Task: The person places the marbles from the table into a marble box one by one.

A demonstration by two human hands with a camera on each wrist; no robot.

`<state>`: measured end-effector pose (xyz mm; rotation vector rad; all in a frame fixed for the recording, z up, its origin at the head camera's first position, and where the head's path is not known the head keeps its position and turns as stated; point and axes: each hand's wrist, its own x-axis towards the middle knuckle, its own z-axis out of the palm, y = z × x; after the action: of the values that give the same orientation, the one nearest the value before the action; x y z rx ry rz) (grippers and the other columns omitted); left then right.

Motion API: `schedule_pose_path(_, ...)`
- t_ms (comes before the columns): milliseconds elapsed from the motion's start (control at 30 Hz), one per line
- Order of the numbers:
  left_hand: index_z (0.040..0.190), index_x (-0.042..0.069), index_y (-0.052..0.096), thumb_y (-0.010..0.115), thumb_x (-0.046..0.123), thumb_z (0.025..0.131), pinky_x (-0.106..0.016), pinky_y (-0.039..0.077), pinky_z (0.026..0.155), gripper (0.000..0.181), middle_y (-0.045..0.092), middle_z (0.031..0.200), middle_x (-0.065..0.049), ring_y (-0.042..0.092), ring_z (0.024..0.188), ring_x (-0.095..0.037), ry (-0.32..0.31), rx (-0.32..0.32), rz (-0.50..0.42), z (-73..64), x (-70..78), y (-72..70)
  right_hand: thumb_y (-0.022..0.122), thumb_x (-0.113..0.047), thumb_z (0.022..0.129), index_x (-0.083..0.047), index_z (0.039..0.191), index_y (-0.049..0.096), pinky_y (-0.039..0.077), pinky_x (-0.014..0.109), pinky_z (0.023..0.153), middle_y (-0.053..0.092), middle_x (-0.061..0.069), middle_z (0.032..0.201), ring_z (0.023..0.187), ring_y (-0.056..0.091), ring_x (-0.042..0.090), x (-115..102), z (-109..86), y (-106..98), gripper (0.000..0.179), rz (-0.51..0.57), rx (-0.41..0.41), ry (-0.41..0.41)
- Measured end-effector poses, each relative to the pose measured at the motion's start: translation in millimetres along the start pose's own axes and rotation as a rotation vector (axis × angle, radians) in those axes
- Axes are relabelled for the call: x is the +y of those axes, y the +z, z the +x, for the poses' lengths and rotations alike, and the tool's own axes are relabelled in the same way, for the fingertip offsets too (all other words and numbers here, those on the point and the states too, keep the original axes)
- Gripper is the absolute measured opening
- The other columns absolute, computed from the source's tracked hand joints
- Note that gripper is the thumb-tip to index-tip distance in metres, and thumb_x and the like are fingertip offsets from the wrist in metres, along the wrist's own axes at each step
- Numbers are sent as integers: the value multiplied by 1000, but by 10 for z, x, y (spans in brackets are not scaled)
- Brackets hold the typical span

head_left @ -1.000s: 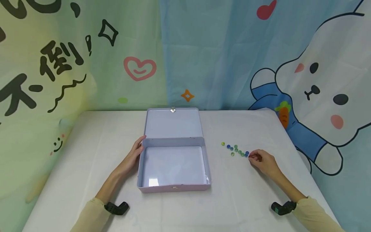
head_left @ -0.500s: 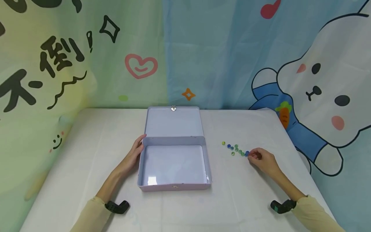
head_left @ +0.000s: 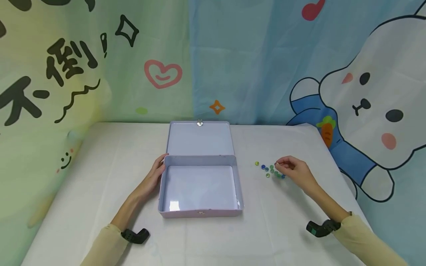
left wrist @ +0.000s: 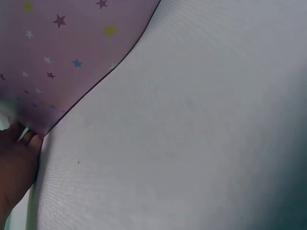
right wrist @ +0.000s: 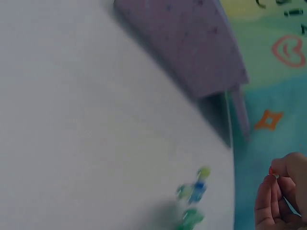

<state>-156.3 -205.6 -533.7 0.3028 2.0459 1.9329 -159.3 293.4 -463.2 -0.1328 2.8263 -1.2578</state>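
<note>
A lilac metal box stands on the table with its hinged lid tipped back. My left hand rests against the box's left side, fingers reaching to the back corner by the hinge; the left wrist view shows these fingers at the edge of the star-printed wall. My right hand is raised just over several green, blue and yellow glass marbles. Between thumb and fingertips it pinches a small reddish marble, mostly hidden by the fingers.
A white cloth covers the table. Behind it hangs a printed curtain with a rabbit figure. Black wrist cameras sit on both wrists. The marbles lie loose to the right of the box.
My right hand has lifted off the table and moved left and away from me, over the marbles, with the reddish marble pinched. The left hand stays at the box; the head view has tilted slightly.
</note>
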Motion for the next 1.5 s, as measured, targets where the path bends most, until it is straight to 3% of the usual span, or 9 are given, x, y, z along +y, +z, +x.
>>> schedule_pose_path(133,154,17,9,26,34,106,-57,7,117,54,11,160,-20,12,147,-39,-6,-1,0,14,3,-7,65,-31,92,-6,112,64,52,18,72,68,12,107,83,60,5,-391,88,90,33,61,-106,0)
schedule_pose_path(367,154,15,9,25,34,106,-57,5,117,54,11,161,-19,10,148,-38,-14,5,13,42,3,-28,68,-22,91,-6,109,65,52,18,73,68,11,101,85,60,16,-1016,259,430,24,143,-301,-98)
schedule_pose_path(733,154,14,11,25,30,106,-54,7,116,52,14,160,-19,14,146,-36,4,10,-2,75,5,-45,69,-13,87,-6,97,68,50,20,73,70,6,90,79,59,11,-1777,673,1171,12,87,-494,-332)
schedule_pose_path(933,154,15,11,24,30,105,-51,15,114,52,14,159,-20,19,143,-37,-24,22,-15,79,-16,2,68,-10,85,-5,91,68,48,14,71,72,6,86,75,59,3,-1893,799,1639,8,-66,-643,-452)
schedule_pose_path(1033,154,16,10,24,31,106,-51,13,115,53,13,160,-20,17,144,-36,-38,17,-7,78,-39,26,69,-8,84,-3,89,68,47,13,69,71,6,84,73,58,2,-1901,817,1827,7,-120,-693,-471)
schedule_pose_path(1233,154,16,12,25,32,106,-55,4,118,52,12,161,-19,8,148,-34,-34,30,8,57,-41,27,70,-7,83,-1,88,68,44,11,66,70,9,84,71,56,3,-1933,860,2122,8,-178,-712,-491)
schedule_pose_path(1500,154,18,12,24,33,106,-55,2,118,52,10,162,-17,4,150,-33,-44,23,17,30,-25,12,71,-10,83,-3,87,70,41,9,63,71,6,83,68,52,0,-1946,865,2369,8,-257,-741,-499)
